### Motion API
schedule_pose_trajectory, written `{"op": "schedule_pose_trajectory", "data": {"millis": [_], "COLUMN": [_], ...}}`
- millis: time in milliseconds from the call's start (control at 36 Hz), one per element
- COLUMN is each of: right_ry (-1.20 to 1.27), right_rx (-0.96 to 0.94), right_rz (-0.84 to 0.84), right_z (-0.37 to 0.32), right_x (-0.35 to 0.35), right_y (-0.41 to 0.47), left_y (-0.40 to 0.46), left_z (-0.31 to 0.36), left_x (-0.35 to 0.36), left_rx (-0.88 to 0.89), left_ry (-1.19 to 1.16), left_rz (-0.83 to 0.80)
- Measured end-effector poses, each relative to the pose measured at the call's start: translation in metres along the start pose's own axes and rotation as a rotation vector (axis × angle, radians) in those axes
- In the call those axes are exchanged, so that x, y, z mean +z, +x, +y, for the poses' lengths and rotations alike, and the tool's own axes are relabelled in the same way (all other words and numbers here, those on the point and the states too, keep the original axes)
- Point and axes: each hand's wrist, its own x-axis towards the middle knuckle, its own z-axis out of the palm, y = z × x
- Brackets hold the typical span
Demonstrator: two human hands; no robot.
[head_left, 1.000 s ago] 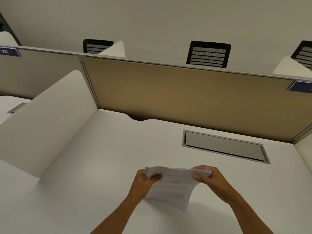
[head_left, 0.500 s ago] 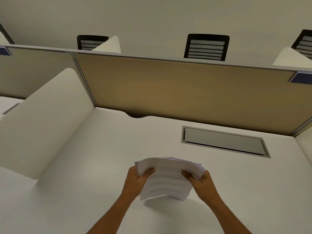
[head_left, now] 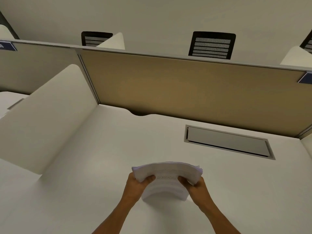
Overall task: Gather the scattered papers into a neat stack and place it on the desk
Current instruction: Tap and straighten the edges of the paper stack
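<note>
A stack of white printed papers [head_left: 166, 176] stands on its lower edge on the white desk [head_left: 104, 149], bowed upward at the top. My left hand [head_left: 136, 184] grips its left side, thumb across the front sheet. My right hand [head_left: 195, 187] grips its right side the same way. The lower edge of the stack looks blurred where it meets the desk. The sheet edges on the right side fan out slightly.
A tan partition [head_left: 185, 88] closes the back of the desk, and a white curved divider [head_left: 47, 115] stands on the left. A grey cable flap [head_left: 226, 142] is set into the desk at the back right. Black chair backs [head_left: 211, 45] show behind the partition.
The stack turned from a tilted hold to upright and came down onto the desk. Both hands slid lower on its sides and moved closer together.
</note>
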Motion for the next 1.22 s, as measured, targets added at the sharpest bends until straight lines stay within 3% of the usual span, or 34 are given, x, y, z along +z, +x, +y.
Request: {"op": "schedule_pose_trajectory", "data": {"millis": [1222], "right_ry": [-0.042], "right_rx": [0.127], "right_rz": [-0.022], "right_z": [0.039], "right_x": [0.001], "right_y": [0.008], "left_y": [-0.011], "left_z": [-0.046], "left_x": [0.014], "left_rx": [-0.101], "left_ry": [-0.027], "left_rz": [-0.008]}}
